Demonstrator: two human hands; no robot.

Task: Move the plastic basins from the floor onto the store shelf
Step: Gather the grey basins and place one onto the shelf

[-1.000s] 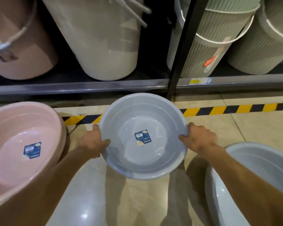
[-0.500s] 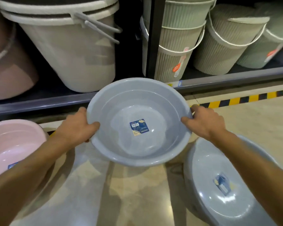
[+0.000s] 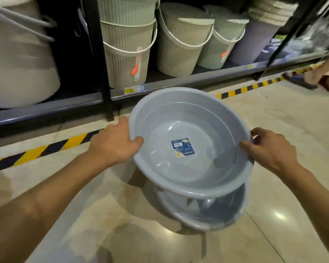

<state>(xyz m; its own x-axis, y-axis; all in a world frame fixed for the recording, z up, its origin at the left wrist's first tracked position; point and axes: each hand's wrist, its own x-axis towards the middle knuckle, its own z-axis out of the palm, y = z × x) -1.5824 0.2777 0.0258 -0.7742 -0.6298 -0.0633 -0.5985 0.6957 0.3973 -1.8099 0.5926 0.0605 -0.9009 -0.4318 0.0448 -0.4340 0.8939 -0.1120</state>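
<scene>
While both hands grip it, the round blue-grey plastic basin (image 3: 190, 143) sits in mid-air above the floor, mouth up toward the camera. It's tilted: far rim higher, near rim dropped toward the lower right. Round, so no real long axis; foreshortened oval runs upper left to lower right. Blue rectangular label sticker (image 3: 183, 147) stuck on the inside bottom, rotated, print reads upside down from here.

Left hand (image 3: 114, 142) closed on the left rim, thumb hooked over inside the wall, fingers behind/under. Right hand (image 3: 270, 147) closed on the right rim, thumb inside, index raised above the edge.

Second blue-grey plastic basin (image 3: 203, 209) directly below on the glossy beige tile floor (image 3: 285, 133), mouth up, mostly hidden by the held one. Cannot tell if the two touch; near rims overlap in view.

Yellow-and-black hazard tape strip (image 3: 36, 152) runs along the floor in front of the dark metal store shelf (image 3: 46, 109). Bottom shelf level holds a large white plastic bucket (image 3: 17, 69) at left, stacked beige ribbed buckets with white handles (image 3: 125, 52) right of the black upright post (image 3: 101, 54), then more ribbed lidded buckets (image 3: 180, 40) further right. Yellow price tag (image 3: 129, 90) on the shelf edge.

Another person's hand (image 3: 315, 75) is at far right edge near the floor, blurred.
</scene>
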